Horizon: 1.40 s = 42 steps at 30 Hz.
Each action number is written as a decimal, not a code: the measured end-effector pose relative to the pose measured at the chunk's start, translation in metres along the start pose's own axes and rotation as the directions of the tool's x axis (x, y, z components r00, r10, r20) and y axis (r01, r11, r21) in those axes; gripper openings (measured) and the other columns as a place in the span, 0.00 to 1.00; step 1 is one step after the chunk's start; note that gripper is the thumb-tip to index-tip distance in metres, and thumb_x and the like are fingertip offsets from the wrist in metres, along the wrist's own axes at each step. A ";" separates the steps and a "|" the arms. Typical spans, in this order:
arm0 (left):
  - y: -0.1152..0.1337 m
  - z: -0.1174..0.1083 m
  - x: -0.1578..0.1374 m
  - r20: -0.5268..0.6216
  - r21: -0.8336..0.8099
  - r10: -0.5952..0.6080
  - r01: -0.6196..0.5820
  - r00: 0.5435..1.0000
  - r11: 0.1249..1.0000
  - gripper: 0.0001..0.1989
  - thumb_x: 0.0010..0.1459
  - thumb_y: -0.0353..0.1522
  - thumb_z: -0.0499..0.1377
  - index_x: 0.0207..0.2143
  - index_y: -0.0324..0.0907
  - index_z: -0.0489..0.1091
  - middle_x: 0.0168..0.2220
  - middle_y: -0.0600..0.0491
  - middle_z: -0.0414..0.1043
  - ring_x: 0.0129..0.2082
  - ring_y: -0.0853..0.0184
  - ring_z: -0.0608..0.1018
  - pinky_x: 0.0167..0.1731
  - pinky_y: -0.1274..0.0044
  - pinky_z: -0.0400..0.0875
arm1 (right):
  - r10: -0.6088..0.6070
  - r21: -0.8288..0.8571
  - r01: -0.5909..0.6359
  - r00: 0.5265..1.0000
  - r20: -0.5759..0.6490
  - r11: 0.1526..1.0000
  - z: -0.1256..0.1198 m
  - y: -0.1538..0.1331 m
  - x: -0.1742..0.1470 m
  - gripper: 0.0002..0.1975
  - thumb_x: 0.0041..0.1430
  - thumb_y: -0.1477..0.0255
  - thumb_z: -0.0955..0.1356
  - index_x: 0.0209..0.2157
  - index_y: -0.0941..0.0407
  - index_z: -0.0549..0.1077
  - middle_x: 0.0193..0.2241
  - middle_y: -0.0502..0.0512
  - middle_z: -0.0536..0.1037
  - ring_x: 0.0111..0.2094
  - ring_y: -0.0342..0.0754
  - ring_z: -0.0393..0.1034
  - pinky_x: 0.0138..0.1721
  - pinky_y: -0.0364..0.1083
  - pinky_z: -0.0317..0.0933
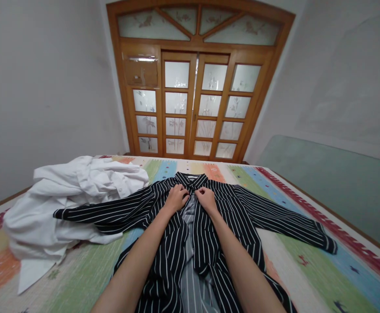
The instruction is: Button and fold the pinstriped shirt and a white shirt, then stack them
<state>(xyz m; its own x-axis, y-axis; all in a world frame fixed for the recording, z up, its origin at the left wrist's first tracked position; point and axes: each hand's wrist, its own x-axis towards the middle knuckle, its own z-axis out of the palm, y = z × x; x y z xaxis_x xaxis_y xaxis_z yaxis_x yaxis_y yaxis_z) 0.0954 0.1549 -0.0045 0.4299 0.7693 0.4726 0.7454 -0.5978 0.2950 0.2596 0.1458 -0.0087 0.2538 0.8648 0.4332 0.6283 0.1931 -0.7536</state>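
A black shirt with white stripes (pixel 232 217) lies face up, its collar at the far end and both sleeves spread sideways. Below the collar its front hangs apart, showing the grey inner side. My left hand (pixel 177 198) is closed on the left front edge just under the collar. Opposite it, my right hand (pixel 206 199) pinches the other front edge, a small gap from the left. Whether a button is between the fingers cannot be made out.
A crumpled white garment (pixel 79 187) lies at the left, partly under the striped sleeve. Beneath everything is a multicoloured striped bedspread (pixel 88 269). A pale green headboard-like panel (pixel 333 182) stands at the right; wooden glazed doors (pixel 193 104) are at the back.
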 end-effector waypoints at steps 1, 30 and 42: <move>0.000 0.000 0.000 0.014 -0.001 -0.025 0.025 1.000 1.000 0.04 0.59 0.32 0.59 0.35 0.44 0.74 0.37 0.50 0.69 0.43 0.60 0.70 0.43 0.69 0.63 | -0.004 0.024 0.004 1.000 0.012 1.000 0.000 0.000 0.000 0.09 0.48 0.70 0.65 0.18 0.54 0.72 0.20 0.51 0.77 0.26 0.47 0.70 0.31 0.43 0.60; 0.013 0.021 0.016 0.000 -0.287 -0.133 0.127 0.991 0.949 0.05 0.57 0.27 0.54 0.28 0.41 0.68 0.27 0.55 0.68 0.30 0.67 0.72 0.35 0.76 0.66 | -0.083 0.098 0.079 0.995 0.046 0.992 0.001 0.000 -0.001 0.08 0.50 0.73 0.64 0.22 0.55 0.74 0.24 0.52 0.78 0.28 0.48 0.72 0.33 0.44 0.62; 0.009 0.023 0.012 -0.021 -0.354 -0.144 0.127 0.989 0.927 0.06 0.55 0.26 0.55 0.26 0.41 0.68 0.26 0.55 0.67 0.29 0.68 0.71 0.34 0.76 0.64 | -0.071 0.133 0.069 0.997 0.010 0.989 0.004 0.005 0.000 0.09 0.50 0.70 0.64 0.23 0.56 0.75 0.23 0.53 0.78 0.27 0.48 0.71 0.32 0.44 0.62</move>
<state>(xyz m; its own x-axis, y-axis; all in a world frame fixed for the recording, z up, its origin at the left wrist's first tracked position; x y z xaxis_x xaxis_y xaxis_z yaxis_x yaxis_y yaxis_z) 0.1187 0.1639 -0.0151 0.3073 0.8423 0.4429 0.5650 -0.5360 0.6273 0.2602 0.1489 -0.0143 0.2012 0.8533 0.4810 0.5413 0.3125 -0.7806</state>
